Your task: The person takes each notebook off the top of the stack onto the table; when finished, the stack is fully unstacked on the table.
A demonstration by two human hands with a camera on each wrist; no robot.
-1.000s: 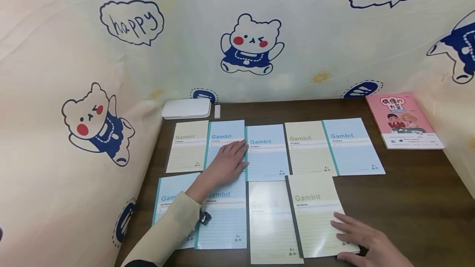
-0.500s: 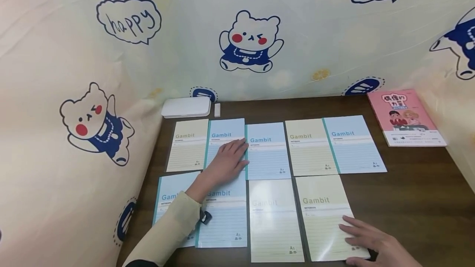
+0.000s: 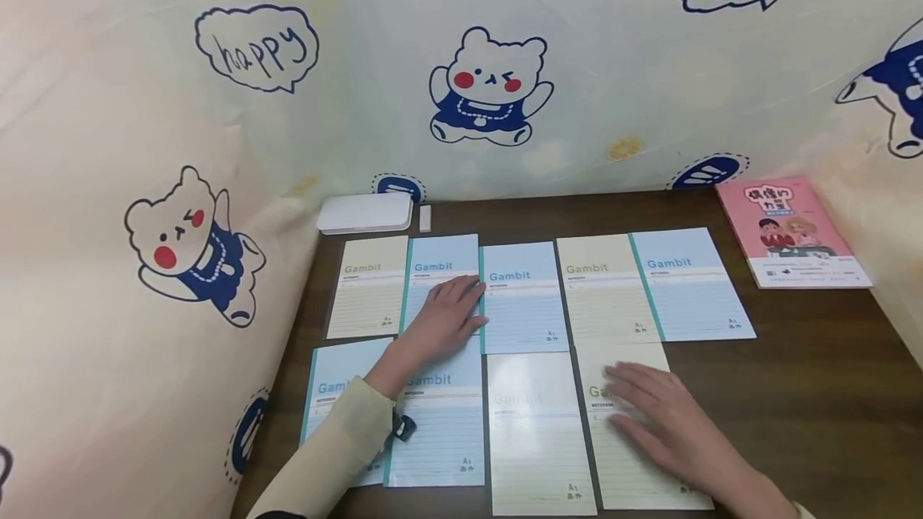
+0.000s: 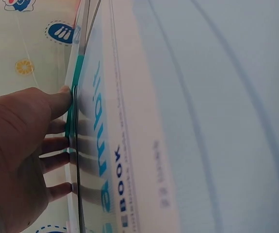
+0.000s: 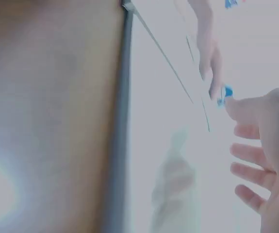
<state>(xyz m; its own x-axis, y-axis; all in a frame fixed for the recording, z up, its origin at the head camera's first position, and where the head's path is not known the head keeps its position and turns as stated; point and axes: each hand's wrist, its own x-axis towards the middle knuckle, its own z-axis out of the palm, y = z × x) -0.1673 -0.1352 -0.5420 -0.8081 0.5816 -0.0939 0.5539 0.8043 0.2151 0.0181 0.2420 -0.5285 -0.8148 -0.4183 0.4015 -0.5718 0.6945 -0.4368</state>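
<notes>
Notebooks marked "Gambit", some pale blue and some cream, lie in two rows on the dark table. My left hand [image 3: 443, 319] rests with relaxed fingers on a blue notebook [image 3: 441, 252] in the back row, its fingertips by the edge of the neighbouring blue notebook [image 3: 526, 311]. In the left wrist view its fingertips touch the cover. Over the front row's rightmost cream notebook [image 3: 634, 471] is my right hand [image 3: 667, 419], fingers extended and holding nothing. The right wrist view shows those fingers [image 5: 248, 153] apart from the cover. Left of it lies a glossy cream notebook [image 3: 537, 447].
A pink book [image 3: 793, 235] lies at the back right. At the back left are a white flat box [image 3: 365, 213] and a small white block [image 3: 425, 219]. A patterned cloth [image 3: 591, 62] hangs behind the dark table [image 3: 815, 391].
The front-right cream notebook slid rightward, away from the glossy one, with my right hand at its edge. The right hand then left that edge and moved up and left over the cover.
</notes>
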